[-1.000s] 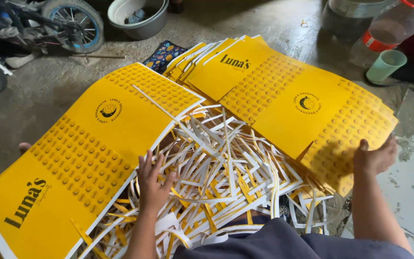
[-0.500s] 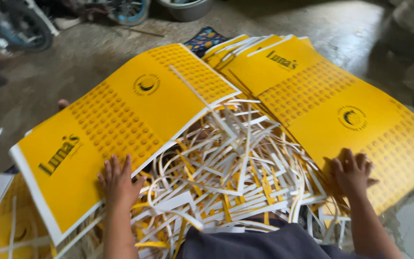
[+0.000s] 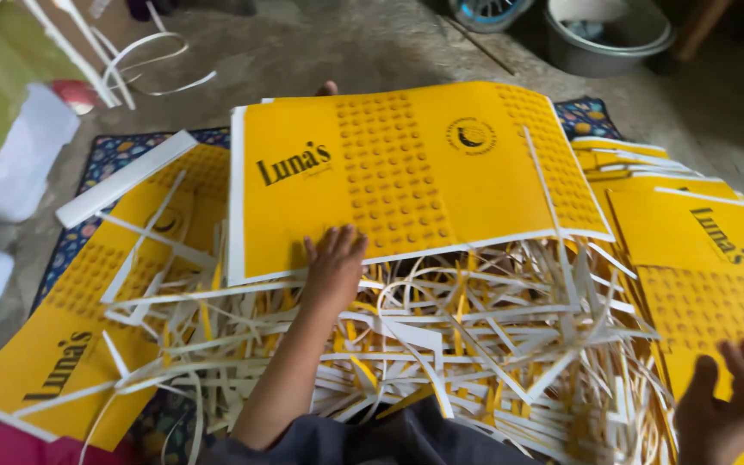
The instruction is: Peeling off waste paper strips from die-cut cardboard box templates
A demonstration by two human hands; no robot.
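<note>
Concrete floor point(image 3: 363, 47) lies open beyond the far edge of a stack of yellow printed sheets point(image 3: 406, 176), with a grey basin point(image 3: 609, 39) near the top right. More yellow sheets point(image 3: 699, 241) fan out at right, and another sheet point(image 3: 71, 344) lies at left on a patterned mat point(image 3: 109, 159). A tangle of white and yellow paper strips point(image 3: 475, 336) fills the middle foreground. The left hand point(image 3: 333, 267) reaches forward, fingers spread flat on the stack's near white edge. The right hand point(image 3: 725, 405), fingers loosely open, rests over the right-hand sheets at the lower corner, gripping nothing.
</note>
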